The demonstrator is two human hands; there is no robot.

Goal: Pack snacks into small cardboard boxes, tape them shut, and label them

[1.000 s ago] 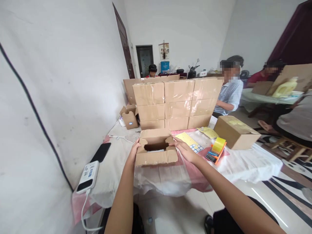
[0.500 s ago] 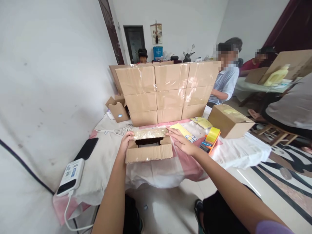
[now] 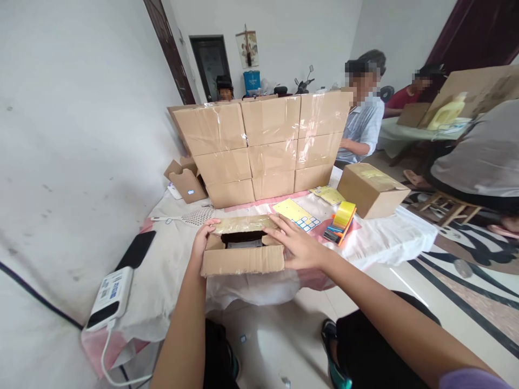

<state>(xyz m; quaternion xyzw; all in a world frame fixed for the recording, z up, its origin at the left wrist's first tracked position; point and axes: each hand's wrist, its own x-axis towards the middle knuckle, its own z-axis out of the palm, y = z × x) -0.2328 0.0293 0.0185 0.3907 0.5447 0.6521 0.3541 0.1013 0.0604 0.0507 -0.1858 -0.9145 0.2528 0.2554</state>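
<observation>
Carton [image 3: 242, 259], near counter [image 3: 170, 281] edge: your left hand [image 3: 201, 240] and right hand [image 3: 298, 247] press flat, fingers spread, steadying its flaps.

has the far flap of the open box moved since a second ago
Yes. The far flap has folded down toward the person over the open box, which sits in place on the table.

The far flap of the small cardboard box [image 3: 242, 249] is now lying folded down over the opening — a second ago it was standing upright. The right hand [image 3: 298, 247] is sliding further across the box top, pressing that flap, while the left hand [image 3: 201, 242] is shifting along the left edge — the near flap is coming up.
</observation>
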